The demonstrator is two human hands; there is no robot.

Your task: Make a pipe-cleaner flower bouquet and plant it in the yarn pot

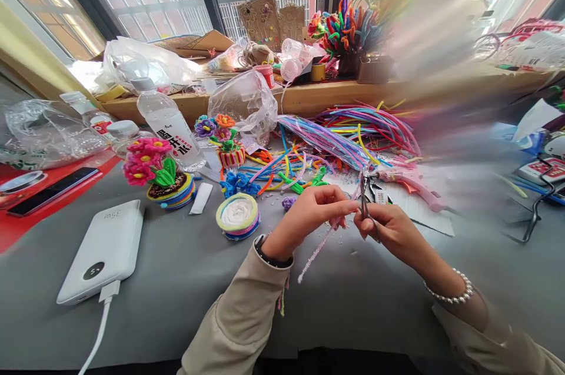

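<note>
1. Left hand [309, 210] pinches the top of a pale pink pipe cleaner [315, 251] between thumb and fingertips, closed tight on it; the free end hangs down toward the grey table [185, 281].
2. Right hand [388, 228] is wrapped shut around small scissors [366, 207], blades up, meeting the pipe cleaner right beside the left fingertips.
3. Risk, as I judge it: the blades sit so near the left fingers that a slip could nick them; a snipped piece could also spring off among the fluff bits on the table.
4. The dangling end is loose, so it could twist out of line with the blades and cut crooked.
5. Left of the scissors, a small round coiled pot [238, 216] holds white fluffy filling.
6. Farther left of the scissors, a striped pot [174, 192] holds pink flowers; behind it a water bottle [168, 125], contents unclear.
7. Beyond the scissors, a clear sleeve holds bundled pipe cleaners [326, 139]; a blurred vase on the sill holds more.
</note>
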